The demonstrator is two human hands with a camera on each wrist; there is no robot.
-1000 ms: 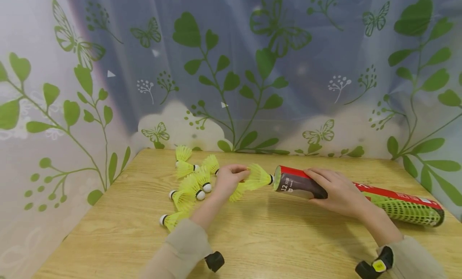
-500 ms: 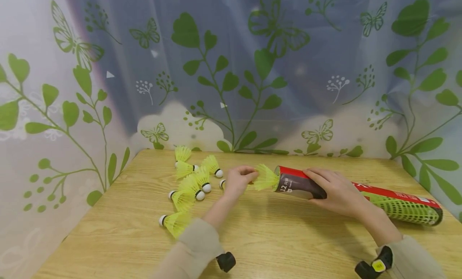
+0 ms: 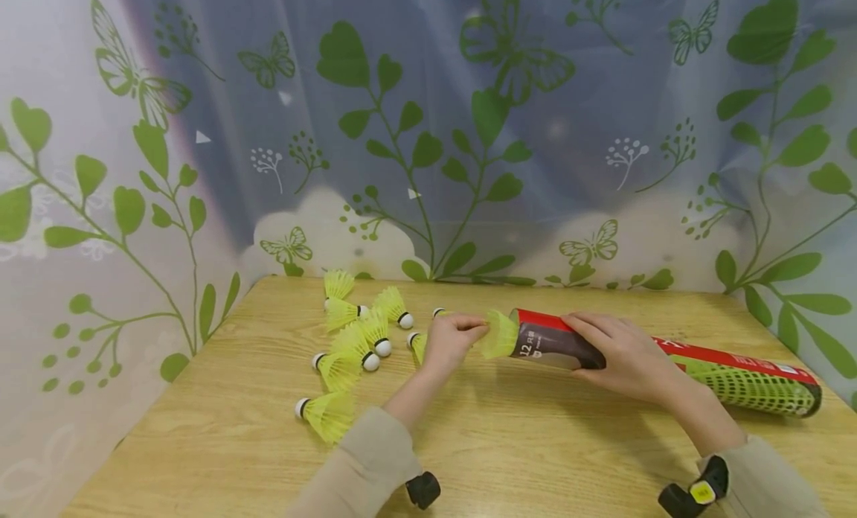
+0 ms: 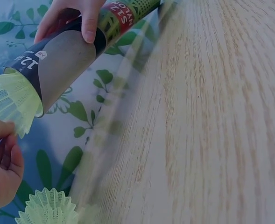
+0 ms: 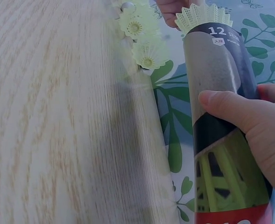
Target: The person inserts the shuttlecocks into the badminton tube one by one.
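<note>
A long shuttlecock tube (image 3: 549, 342), black and red with a see-through mesh-print section, lies slanted, its mouth facing left. My right hand (image 3: 623, 354) grips it near the mouth, thumb on the near side in the right wrist view (image 5: 240, 112). A yellow nylon shuttlecock (image 3: 497, 335) sits partly inside the mouth, cork end hidden in the tube, skirt sticking out. My left hand (image 3: 455, 343) pinches the skirt's rim between thumb and fingers; the left wrist view shows the fingertips at the skirt (image 4: 16, 102). Two more shuttlecocks lie partly behind the left hand, one of them showing its skirt (image 3: 418, 347).
Several yellow shuttlecocks (image 3: 355, 347) with white corks lie loosely on the left of the wooden table (image 3: 509, 458). One shuttlecock (image 3: 328, 416) lies nearer the front, by the left sleeve. A patterned curtain (image 3: 428, 131) hangs behind the table's back edge.
My left hand has moved right, pushing the shuttlecock from just outside the mouth to partly inside the tube. Shuttlecocks behind that hand have come into sight. The right hand and tube stay put.
</note>
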